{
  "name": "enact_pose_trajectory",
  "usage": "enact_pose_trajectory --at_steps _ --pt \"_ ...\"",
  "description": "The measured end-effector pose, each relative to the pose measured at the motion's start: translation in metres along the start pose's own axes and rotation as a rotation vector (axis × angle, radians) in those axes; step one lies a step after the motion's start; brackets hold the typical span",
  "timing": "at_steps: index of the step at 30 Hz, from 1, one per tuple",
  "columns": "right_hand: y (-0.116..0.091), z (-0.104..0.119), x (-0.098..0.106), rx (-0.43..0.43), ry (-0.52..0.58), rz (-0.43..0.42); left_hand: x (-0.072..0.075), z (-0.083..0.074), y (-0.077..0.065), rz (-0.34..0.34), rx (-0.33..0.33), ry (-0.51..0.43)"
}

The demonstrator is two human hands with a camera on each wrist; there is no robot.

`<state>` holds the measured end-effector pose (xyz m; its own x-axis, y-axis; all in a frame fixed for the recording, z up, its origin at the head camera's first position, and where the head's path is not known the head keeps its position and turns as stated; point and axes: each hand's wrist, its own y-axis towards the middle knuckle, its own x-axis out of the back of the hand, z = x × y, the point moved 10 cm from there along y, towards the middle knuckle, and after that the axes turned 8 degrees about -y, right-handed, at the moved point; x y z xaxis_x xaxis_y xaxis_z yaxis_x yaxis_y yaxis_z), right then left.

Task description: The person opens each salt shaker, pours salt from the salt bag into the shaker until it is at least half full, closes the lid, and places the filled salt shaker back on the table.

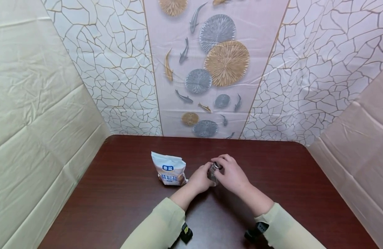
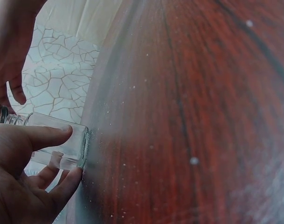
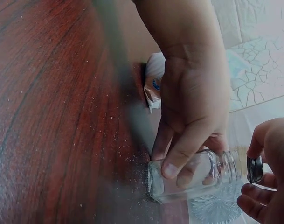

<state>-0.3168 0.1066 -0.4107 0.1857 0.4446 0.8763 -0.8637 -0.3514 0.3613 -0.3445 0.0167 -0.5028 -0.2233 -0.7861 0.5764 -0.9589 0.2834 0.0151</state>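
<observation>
My left hand [image 1: 198, 179] grips a clear glass bottle [image 3: 193, 175] by its body, thumb on one side and fingers on the other. The bottle stands upright on the table, its threaded neck [image 3: 227, 164] uncovered. Just above the mouth, my right hand [image 1: 233, 174] pinches a small dark, shiny cap [image 3: 254, 169] between thumb and fingers. A narrow gap shows between cap and neck in the right wrist view. To the left of my left hand stands a white and tan bag of salt [image 1: 170, 170] with blue print.
The dark red-brown wooden table [image 1: 117, 197] carries scattered white grains near the bottle. Pale cloth [image 1: 39, 103] hangs along the left and right sides, and a patterned curtain [image 1: 207, 69] hangs behind the far edge.
</observation>
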Motion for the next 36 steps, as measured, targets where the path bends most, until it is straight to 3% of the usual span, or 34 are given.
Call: enact_pose_trajectory --at_steps 11,20,28,36 --pt "-0.006 -0.017 0.007 -0.037 -0.025 -0.020 0.001 -0.003 -0.002 -0.005 0.007 0.014" --pt "-0.016 -0.037 0.002 -0.083 -0.042 0.020 0.001 -0.001 -0.002 -0.009 0.016 -0.005" --pt "-0.028 -0.055 -0.012 -0.116 -0.082 0.084 0.001 -0.002 -0.002 -0.013 0.008 -0.009" --pt "-0.039 -0.072 -0.030 -0.180 -0.114 0.223 0.002 -0.002 -0.003 -0.013 0.014 -0.006"
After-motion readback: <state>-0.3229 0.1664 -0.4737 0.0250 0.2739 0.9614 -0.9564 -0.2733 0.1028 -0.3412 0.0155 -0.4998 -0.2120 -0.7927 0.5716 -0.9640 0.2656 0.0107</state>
